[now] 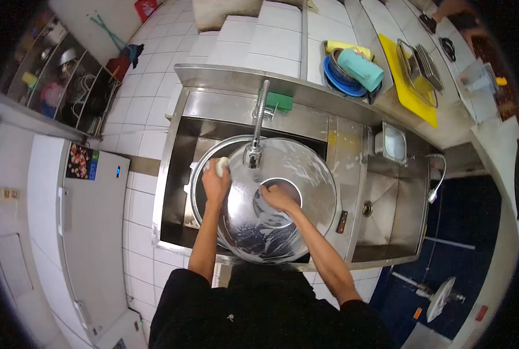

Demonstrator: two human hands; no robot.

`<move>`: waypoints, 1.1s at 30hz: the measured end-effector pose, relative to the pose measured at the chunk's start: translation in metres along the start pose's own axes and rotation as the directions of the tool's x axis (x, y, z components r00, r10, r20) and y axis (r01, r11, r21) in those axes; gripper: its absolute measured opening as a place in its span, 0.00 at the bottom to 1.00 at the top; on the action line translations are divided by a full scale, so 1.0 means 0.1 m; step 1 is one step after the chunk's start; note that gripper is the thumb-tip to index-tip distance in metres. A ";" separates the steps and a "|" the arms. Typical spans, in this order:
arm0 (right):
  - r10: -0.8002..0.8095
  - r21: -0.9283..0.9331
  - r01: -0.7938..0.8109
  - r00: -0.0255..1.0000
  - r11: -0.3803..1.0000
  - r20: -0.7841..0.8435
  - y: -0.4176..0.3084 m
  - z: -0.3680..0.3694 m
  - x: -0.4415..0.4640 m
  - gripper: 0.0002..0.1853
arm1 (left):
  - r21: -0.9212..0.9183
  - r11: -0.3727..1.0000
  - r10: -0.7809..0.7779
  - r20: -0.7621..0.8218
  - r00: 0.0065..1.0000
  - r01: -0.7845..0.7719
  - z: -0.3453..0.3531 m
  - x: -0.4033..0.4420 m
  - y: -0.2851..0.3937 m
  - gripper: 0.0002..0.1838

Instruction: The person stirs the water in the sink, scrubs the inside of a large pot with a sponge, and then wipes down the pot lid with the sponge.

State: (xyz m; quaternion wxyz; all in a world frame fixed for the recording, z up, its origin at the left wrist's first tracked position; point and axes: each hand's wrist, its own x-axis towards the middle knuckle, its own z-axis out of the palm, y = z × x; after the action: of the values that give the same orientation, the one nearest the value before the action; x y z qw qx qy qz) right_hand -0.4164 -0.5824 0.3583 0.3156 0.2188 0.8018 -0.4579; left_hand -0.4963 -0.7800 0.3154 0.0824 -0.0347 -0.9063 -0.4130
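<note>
A large round metal lid or bowl [312, 168], streaked with white suds, lies tilted over a big metal pot [194, 200] in the left sink. My left hand [216, 180] is closed around a pale sponge [222, 166] at the left side of the round metal piece. Near its middle, my right hand [278, 198] grips the edge of a smaller round metal rim [291, 185], its fingertips partly hidden. The faucet head [252, 157] hangs above the metal, between and beyond both hands.
A knife [342, 221] lies on the steel counter at the right, beside a second sink [381, 203]. Behind the faucet sits a green box [280, 102]. Stacked bowls [344, 75] and a yellow board [407, 87] stand at the back right. A white fridge [94, 232] is at the left.
</note>
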 end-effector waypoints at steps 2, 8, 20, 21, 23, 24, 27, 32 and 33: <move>-0.049 -0.164 0.060 0.996 0.985 0.071 -0.09 0.10 0.13 0.34 | 0.087 0.993 0.087 -0.070 0.994 -0.081 -0.08 0.04 -0.10 0.15; -0.169 -0.415 0.283 0.942 0.865 0.290 -0.26 0.38 0.40 0.33 | 0.166 0.983 0.091 -0.097 0.991 -0.074 0.00 0.40 -0.44 0.17; -0.310 -0.536 0.491 0.865 0.687 0.394 -0.08 0.76 0.63 0.27 | 0.105 0.993 0.029 0.157 0.987 -0.046 0.38 0.81 -0.15 0.13; -0.347 -0.543 0.515 0.855 0.663 0.387 -0.03 0.78 0.64 0.28 | 0.113 0.992 0.034 0.164 0.986 -0.053 0.41 0.74 -0.15 0.13; -0.392 -0.537 0.544 0.838 0.645 0.379 0.02 0.80 0.68 0.29 | 0.391 0.920 0.021 0.016 1.000 -0.025 0.44 0.56 -0.30 0.17; -0.390 -0.543 0.539 0.842 0.644 0.373 0.05 0.82 0.71 0.28 | 0.397 0.917 0.041 -0.015 0.999 -0.032 0.46 0.43 -0.50 0.22; -0.390 -0.527 0.542 0.839 0.654 0.379 0.02 0.81 0.74 0.25 | 0.401 0.896 -0.192 -0.037 0.981 0.191 0.44 0.18 -0.65 0.26; -0.404 -0.533 0.566 0.824 0.629 0.397 0.08 0.85 0.75 0.23 | 0.234 0.950 -0.207 -0.028 0.978 0.208 0.80 0.54 -0.42 0.22; -0.396 -0.550 0.570 0.821 0.611 0.411 0.08 0.84 0.76 0.23 | 0.297 0.930 -0.250 0.073 0.965 0.218 0.92 0.66 -0.29 0.23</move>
State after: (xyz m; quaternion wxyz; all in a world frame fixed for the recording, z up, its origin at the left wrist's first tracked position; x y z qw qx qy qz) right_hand -0.4392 -0.6470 0.2673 0.3323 -0.1902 0.8917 -0.2416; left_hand -0.5758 -0.7300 0.2466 -0.0134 0.0634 -0.9572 -0.2820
